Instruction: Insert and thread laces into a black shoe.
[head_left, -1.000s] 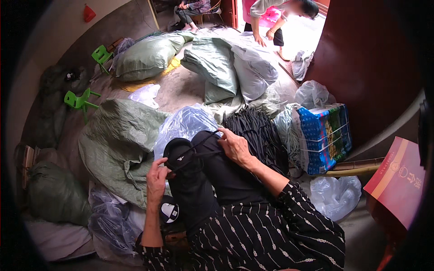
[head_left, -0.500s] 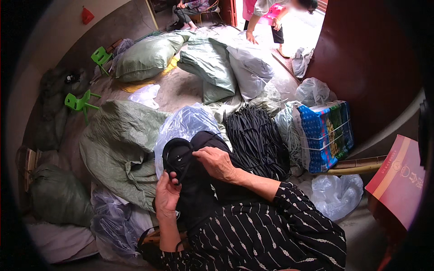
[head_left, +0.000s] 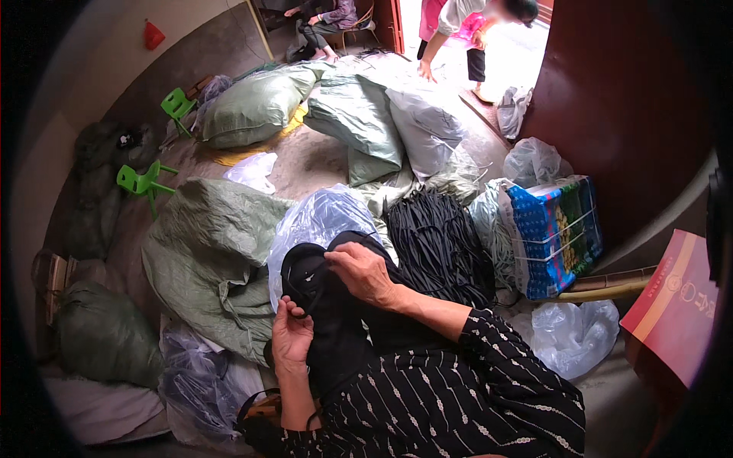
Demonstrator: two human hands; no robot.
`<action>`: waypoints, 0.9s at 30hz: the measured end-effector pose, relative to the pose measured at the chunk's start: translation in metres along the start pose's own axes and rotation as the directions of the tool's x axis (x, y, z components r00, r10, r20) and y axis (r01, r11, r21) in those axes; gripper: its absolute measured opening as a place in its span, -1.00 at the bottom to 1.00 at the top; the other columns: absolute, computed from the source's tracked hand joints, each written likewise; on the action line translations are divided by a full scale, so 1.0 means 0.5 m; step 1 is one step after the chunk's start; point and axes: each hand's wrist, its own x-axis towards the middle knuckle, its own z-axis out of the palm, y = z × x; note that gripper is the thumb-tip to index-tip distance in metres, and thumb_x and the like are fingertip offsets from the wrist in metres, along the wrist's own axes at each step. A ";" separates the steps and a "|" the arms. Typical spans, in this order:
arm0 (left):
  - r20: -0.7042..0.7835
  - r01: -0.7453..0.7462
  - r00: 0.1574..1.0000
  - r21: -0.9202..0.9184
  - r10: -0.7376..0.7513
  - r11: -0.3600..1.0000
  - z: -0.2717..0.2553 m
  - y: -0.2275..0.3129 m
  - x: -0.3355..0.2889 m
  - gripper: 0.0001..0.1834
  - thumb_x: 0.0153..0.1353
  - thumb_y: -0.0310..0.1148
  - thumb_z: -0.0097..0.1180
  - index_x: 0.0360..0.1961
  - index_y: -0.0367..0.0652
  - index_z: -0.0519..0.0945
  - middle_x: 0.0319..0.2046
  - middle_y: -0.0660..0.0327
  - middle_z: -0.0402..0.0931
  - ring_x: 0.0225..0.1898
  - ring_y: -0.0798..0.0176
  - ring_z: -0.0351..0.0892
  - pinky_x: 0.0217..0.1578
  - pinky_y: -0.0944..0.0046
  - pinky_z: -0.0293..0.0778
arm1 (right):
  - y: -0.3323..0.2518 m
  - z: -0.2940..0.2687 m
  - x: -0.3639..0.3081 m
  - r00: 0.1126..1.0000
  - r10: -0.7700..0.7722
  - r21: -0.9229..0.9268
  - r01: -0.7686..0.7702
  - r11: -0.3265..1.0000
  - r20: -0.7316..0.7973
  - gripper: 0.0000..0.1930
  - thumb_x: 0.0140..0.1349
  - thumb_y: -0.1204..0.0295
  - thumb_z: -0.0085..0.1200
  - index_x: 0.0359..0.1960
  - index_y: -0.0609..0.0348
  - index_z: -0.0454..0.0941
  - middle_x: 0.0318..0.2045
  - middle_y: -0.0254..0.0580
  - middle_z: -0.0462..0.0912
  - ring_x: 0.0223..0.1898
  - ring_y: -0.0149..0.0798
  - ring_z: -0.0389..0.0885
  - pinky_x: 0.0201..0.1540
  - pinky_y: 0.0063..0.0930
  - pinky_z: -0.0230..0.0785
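A black strap (head_left: 284, 267) curves in a loop over my dark-trousered knees. My left hand (head_left: 292, 336) pinches its lower end between thumb and fingertips. Just up and to the right, my right hand (head_left: 363, 273) is closed above the other knee, thumb and forefinger pressed together. Whatever sits in that pinch is too small and dark against the trousers to make out. Beyond my right knee lies a big heap of black straps (head_left: 439, 248), apart from both hands. Clear plastic sheeting (head_left: 328, 210) bulges up just past my knees.
A grey-green woven sack (head_left: 206, 229) spreads at left. Stuffed sacks (head_left: 256, 114) stand farther off. At right are a blue printed bundle (head_left: 538, 237), a clear bag (head_left: 576, 336) and a red box (head_left: 672, 298). Two green chairs (head_left: 141, 182) stand left. Another person (head_left: 450, 38) bends by the doorway.
My left hand has shifted slightly right and down, still pinching the strap. My right hand stays closed over the knee. The whole view has tilted a little; the person at the doorway remains bent over.
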 end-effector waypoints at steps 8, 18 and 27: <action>0.029 -0.047 0.999 0.153 0.043 0.987 0.035 0.007 0.001 -0.80 0.23 -0.29 0.10 -0.18 -0.12 0.54 -0.34 0.27 0.59 -0.23 0.21 0.59 -0.09 0.04 0.51 | -0.015 0.063 0.072 0.807 -0.150 0.010 0.176 0.984 0.571 -0.70 0.00 0.43 0.08 -0.16 0.04 0.53 -0.26 -0.20 0.49 -0.19 -0.13 0.47 -0.24 -0.30 0.43; 0.041 -0.072 0.997 0.440 0.060 0.895 0.052 -0.003 -0.014 -0.74 0.24 -0.40 0.06 -0.07 -0.16 0.36 -0.37 0.21 0.53 -0.43 0.33 0.57 -0.31 0.31 0.56 | -0.005 0.050 0.060 0.806 -0.224 -0.083 0.319 0.944 0.548 -0.89 0.06 0.39 -0.03 -0.39 0.10 0.46 -0.36 -0.19 0.42 -0.30 -0.17 0.46 -0.35 -0.32 0.33; 0.032 -0.066 0.998 0.725 0.062 0.686 0.072 0.026 0.015 -0.75 0.25 -0.22 0.07 -0.34 -0.22 0.49 -0.53 0.20 0.53 -0.60 0.38 0.49 -0.47 0.37 0.50 | -0.016 0.026 0.074 0.849 -0.028 -0.078 0.081 0.994 0.528 -0.86 0.11 0.48 -0.05 -0.28 0.19 0.44 -0.45 -0.09 0.51 -0.41 -0.16 0.55 -0.38 -0.27 0.35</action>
